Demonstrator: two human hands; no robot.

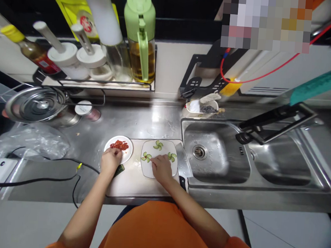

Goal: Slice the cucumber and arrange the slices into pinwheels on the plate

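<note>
My left hand (pixel 111 160) is closed in a pinch at the near edge of a round white plate (pixel 129 148). Its fingertips meet beside a heap of finely chopped red pieces (pixel 120 145); what they hold is too small to make out. My right hand (pixel 162 170) is over a squarish white plate (pixel 149 171), with the index finger stretched toward the left group of cucumber slices (pixel 146 157). A red bit lies on that group. Two more curved cucumber groups lie on the plate, at the back (pixel 158 145) and at the right (pixel 171 157).
Under the plates lies a pale cutting board (pixel 133 184), with a dark green cucumber piece (pixel 119 170) near my left wrist. A knife (pixel 184 164) lies along its right edge, beside the double sink (pixel 221 174). Black cables (pixel 43 182) cross the left counter; an oil jug (pixel 142 57) stands behind.
</note>
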